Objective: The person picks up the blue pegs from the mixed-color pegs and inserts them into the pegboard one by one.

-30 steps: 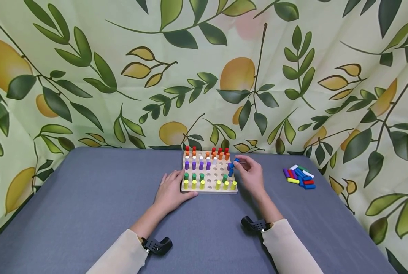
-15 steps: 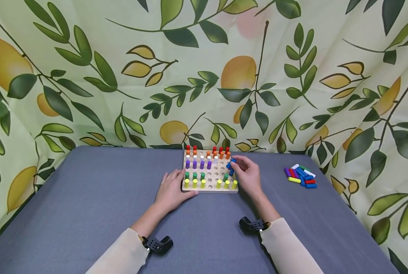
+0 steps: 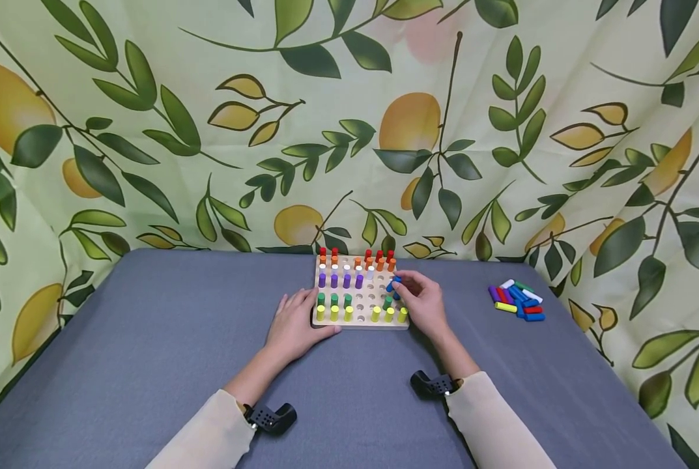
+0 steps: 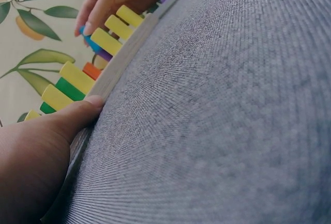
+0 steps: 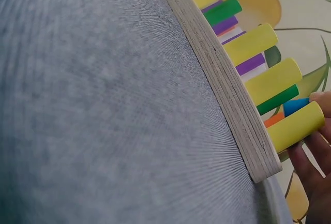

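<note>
A wooden pegboard [image 3: 365, 298] carries upright pegs in rows of red, orange, white, purple, green and yellow. At its near left corner my left hand [image 3: 293, 332] rests, thumb against the front edge and fingers extended along the left side; the left wrist view shows the thumb [image 4: 80, 114] touching that edge. Over the board's right side my right hand [image 3: 424, 305] pinches a blue peg [image 3: 390, 286] in its fingertips. More blue shows just below it, partly hidden by the fingers. In the right wrist view the blue peg [image 5: 296, 105] appears behind a yellow peg [image 5: 297, 125].
A loose pile of pegs [image 3: 516, 299], blue, white, red, purple, green and yellow, lies on the grey-blue cloth [image 3: 179, 365] to the right. Behind the table hangs a curtain [image 3: 326, 130] printed with leaves and fruit. Both wrists wear black cameras [image 3: 274, 419].
My right hand has shifted slightly left and down over the board's right side, and the blue peg in its fingers has moved left. The left hand stays at the corner.
</note>
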The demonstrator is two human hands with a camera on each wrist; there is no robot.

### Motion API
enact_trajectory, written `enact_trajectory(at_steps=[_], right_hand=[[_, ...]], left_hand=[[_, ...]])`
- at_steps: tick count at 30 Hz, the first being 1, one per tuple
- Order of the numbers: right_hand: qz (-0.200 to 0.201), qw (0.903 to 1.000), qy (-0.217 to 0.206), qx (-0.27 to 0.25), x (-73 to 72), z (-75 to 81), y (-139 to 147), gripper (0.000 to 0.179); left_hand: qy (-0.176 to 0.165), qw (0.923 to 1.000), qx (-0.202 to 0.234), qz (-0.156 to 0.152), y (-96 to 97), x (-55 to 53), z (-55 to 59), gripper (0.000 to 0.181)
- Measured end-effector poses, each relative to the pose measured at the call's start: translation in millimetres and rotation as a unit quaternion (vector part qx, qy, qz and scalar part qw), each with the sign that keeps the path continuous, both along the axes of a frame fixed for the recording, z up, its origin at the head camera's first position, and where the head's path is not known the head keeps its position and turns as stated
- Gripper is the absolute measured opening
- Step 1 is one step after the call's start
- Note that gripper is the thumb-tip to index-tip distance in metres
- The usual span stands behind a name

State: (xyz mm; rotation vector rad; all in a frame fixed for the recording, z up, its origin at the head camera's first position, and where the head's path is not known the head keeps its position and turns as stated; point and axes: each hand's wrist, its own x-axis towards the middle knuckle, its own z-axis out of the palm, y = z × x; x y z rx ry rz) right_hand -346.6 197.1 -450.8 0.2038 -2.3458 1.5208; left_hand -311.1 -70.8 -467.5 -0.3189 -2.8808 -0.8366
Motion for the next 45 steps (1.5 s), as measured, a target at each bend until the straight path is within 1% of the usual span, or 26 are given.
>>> enact_trajectory(at_steps=[7, 10, 15, 19, 27, 31, 35, 45], right_hand=[[0.015, 0.9998, -0.002, -0.009, -2.4, -3.8, 2.0, 0.026], [0.020, 0.9998, -0.003, -0.008, -3.1, -4.9, 2.2, 0.025], [0.016, 0.9996, -0.010, 0.020, -2.8, -6.0, 2.0, 0.024], [0.016, 0.9990, -0.023, 0.034, -1.8, -5.8, 2.1, 0.024], [0.025, 0.9978, -0.037, 0.049, -0.9, -4.7, 4.5, 0.026], [0.027, 0.9976, -0.042, 0.047, -2.2, -5.8, 5.0, 0.027], [0.030, 0.9975, -0.042, 0.048, -3.0, -6.3, 5.2, 0.027], [0.033, 0.9960, -0.040, 0.073, -4.3, -4.7, 5.0, 0.024]], left_hand=[[0.003, 1.0000, -0.002, 0.001, -0.7, -0.1, -0.4, 0.095], [-0.002, 1.0000, -0.003, 0.002, -0.7, -0.6, 0.0, 0.096], [0.000, 1.0000, 0.001, 0.002, -0.7, -0.4, 0.9, 0.096], [0.000, 1.0000, 0.001, 0.002, -0.3, 0.2, 2.2, 0.095], [0.005, 1.0000, 0.000, 0.001, 1.1, 0.4, 4.3, 0.094], [0.006, 1.0000, -0.003, 0.001, 1.0, 0.4, 5.5, 0.095], [0.008, 1.0000, -0.004, 0.000, 1.1, 0.6, 5.3, 0.095], [0.004, 1.0000, -0.005, 0.001, 1.1, 0.6, 4.5, 0.094]])
